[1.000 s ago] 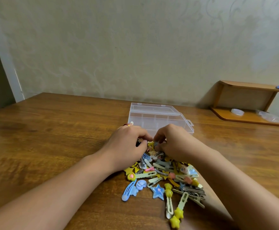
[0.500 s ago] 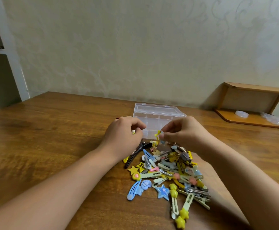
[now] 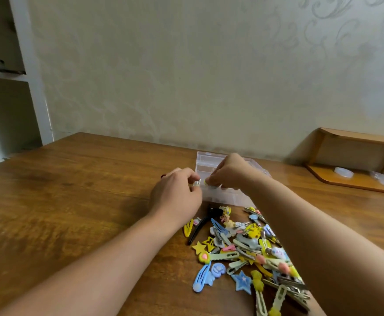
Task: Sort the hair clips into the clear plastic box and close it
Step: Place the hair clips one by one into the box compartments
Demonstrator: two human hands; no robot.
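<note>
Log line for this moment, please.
stage: sorting | left hand: pinching small pale clip | right hand: gripping small yellow clip | over clear plastic box | clip pile: on wooden table

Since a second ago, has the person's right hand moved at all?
Yes. The right hand has gone from the pile of colourful hair clips away from the person, and is now over the clear plastic box, pinching something small and yellow.
</note>
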